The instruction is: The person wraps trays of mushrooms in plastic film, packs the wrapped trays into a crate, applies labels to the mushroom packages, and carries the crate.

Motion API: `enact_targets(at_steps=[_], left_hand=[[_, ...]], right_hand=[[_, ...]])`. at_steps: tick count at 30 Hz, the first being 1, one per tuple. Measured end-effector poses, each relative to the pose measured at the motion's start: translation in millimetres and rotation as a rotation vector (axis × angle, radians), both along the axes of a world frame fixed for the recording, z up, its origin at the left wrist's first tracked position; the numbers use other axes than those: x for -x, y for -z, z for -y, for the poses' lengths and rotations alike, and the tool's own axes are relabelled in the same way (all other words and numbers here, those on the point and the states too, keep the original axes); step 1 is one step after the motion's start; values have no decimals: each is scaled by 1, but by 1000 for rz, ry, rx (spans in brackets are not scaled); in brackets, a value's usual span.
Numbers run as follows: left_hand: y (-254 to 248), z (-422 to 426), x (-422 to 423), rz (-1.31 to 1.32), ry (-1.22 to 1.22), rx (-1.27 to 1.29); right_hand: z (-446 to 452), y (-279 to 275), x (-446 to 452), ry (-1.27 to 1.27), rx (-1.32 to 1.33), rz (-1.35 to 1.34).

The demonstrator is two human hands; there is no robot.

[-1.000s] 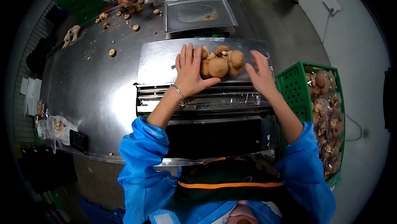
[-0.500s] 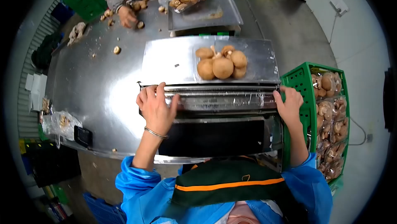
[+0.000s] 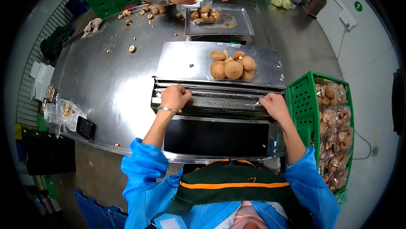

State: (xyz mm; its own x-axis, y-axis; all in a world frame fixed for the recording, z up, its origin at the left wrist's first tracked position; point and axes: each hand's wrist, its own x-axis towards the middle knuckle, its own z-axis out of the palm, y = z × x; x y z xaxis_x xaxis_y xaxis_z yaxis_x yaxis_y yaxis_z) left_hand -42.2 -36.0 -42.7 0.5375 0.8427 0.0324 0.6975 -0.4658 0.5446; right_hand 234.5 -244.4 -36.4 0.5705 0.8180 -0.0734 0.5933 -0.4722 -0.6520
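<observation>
My left hand point(image 3: 174, 97) is closed, its fingers pinching the left side of a sheet of clear plastic film point(image 3: 225, 102). The right side of that film is gripped by my right hand point(image 3: 275, 105), also closed. The film stretches between them over the roller slot of a metal wrapping machine point(image 3: 173, 66). Beyond the rollers, a clear tray of large brown mushrooms point(image 3: 233, 69) rests on the machine's metal top. A flat black plate point(image 3: 216, 139) lies on the near side of the machine, below my hands.
On the right stands a green crate point(image 3: 301, 102) packed with wrapped mushrooms point(image 3: 334, 144). Across the table, a co-worker's hands are near a metal tray point(image 3: 243, 22) holding a pile of mushrooms point(image 3: 206, 15). Loose mushrooms, a plastic bag point(image 3: 67, 113) and a black container point(image 3: 86, 127) lie to the left.
My hands have moved inward from the machine's sides and now pinch the film. The co-worker's hands have shifted, and the mushroom pile now sits on the metal tray. The view has shifted slightly.
</observation>
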Motion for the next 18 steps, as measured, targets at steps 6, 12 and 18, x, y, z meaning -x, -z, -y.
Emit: enact_targets(at_steps=[6,12,18], left_hand=[[-34,35,92,878,-42,1710],[-97,6,-3,1675,696,1231],[-6,-137,-158,478,529,-120]], right_hand=[[90,-28,12,77,-268,-1984],[4,-104,-29,-482,-1008,-2068],[-185,-43,-77,-59,-482,-274]])
